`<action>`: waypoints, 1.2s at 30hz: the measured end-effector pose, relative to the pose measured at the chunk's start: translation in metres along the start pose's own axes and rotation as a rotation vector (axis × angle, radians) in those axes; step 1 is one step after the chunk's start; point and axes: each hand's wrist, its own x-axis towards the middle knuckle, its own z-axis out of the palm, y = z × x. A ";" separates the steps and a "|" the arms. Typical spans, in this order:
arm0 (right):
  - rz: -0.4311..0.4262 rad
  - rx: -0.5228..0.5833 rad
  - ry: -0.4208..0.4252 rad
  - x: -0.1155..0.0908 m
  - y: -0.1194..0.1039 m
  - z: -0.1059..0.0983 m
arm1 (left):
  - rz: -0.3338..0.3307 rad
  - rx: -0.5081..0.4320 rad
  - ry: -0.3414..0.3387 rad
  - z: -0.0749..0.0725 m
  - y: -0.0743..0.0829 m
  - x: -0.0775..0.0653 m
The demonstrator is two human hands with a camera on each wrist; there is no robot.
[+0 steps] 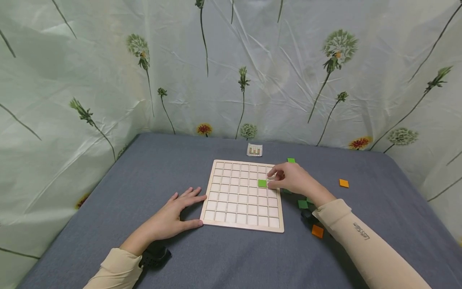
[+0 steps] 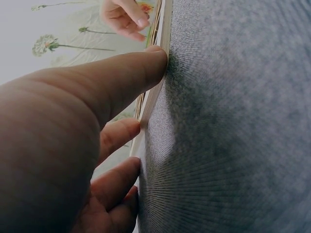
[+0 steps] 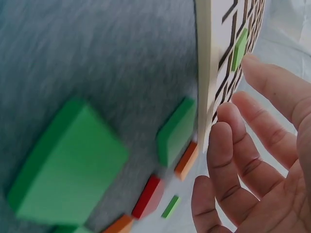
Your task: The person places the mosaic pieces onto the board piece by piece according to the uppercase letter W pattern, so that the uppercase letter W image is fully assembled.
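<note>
A square wooden grid board (image 1: 232,197) lies on the grey cloth, with one light green square tile (image 1: 262,183) in a cell toward its upper right. My left hand (image 1: 169,218) is spread at the board's left side; the thumb and fingertips touch its edge. Over the board's right edge is my right hand (image 1: 294,179), its thumb tip beside the green tile. In the right wrist view, that tile (image 3: 240,49) lies on the grid close to the thumb, and the fingers are loosely bent with nothing between them.
Right of the board lie loose tiles: a dark green one (image 1: 302,204), a light green one (image 1: 291,160), orange ones (image 1: 344,183) and, in the right wrist view, a red one (image 3: 147,196). Behind the board rests a small patterned card (image 1: 254,150). A flowered curtain (image 1: 281,100) hangs beyond.
</note>
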 end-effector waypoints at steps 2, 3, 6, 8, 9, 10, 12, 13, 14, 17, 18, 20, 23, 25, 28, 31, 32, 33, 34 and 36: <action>-0.006 0.000 0.005 -0.001 0.004 -0.003 | 0.000 0.000 -0.001 0.000 0.000 0.000; -0.004 -0.002 0.009 -0.002 0.006 -0.005 | 0.001 0.000 -0.001 0.000 0.001 0.000; 0.010 -0.018 0.029 -0.003 0.013 -0.010 | 0.004 0.001 0.000 -0.001 0.001 0.000; 0.019 -0.030 0.044 -0.003 0.018 -0.014 | 0.004 0.000 0.002 -0.002 0.002 0.000; 0.032 -0.027 0.050 -0.004 0.020 -0.016 | 0.004 0.000 0.002 -0.002 0.002 0.000; 0.039 -0.025 0.055 -0.004 0.023 -0.018 | 0.002 0.000 0.001 -0.002 0.003 0.000; 0.056 -0.014 0.062 -0.006 0.029 -0.022 | 0.000 0.001 0.001 -0.002 0.003 0.000; 0.063 -0.006 0.064 -0.006 0.032 -0.024 | 0.000 0.001 0.000 -0.002 0.003 0.000; 0.070 0.004 0.067 -0.007 0.035 -0.025 | -0.001 0.002 0.000 -0.002 0.003 0.000; 0.081 0.015 0.077 -0.009 0.043 -0.029 | 0.001 0.003 0.000 -0.001 0.002 0.000; 0.081 0.019 0.077 -0.010 0.046 -0.031 | 0.001 0.003 0.001 -0.001 0.002 0.000; 0.078 0.027 0.073 -0.011 0.051 -0.032 | 0.000 0.002 0.000 -0.001 0.001 0.000; 0.074 0.063 0.050 -0.011 0.058 -0.035 | -0.002 0.001 -0.002 -0.001 0.001 0.000; 0.069 0.097 0.025 -0.009 0.062 -0.037 | -0.004 0.002 -0.004 -0.001 0.001 0.000; 0.063 0.142 -0.008 -0.005 0.067 -0.038 | -0.005 0.004 -0.005 -0.001 0.000 -0.001; 0.061 0.168 -0.027 -0.001 0.071 -0.040 | -0.004 0.001 -0.006 -0.001 0.000 -0.001; 0.061 0.173 -0.030 0.000 0.072 -0.040 | -0.003 -0.002 -0.006 0.000 0.000 0.000; 0.062 0.178 -0.033 0.001 0.074 -0.040 | -0.002 -0.004 -0.007 0.000 -0.001 0.000; 0.061 0.183 -0.036 0.002 0.075 -0.040 | -0.002 -0.007 -0.007 0.000 -0.001 0.000; 0.063 0.196 -0.046 0.004 0.077 -0.039 | -0.002 -0.012 -0.007 0.000 -0.002 0.000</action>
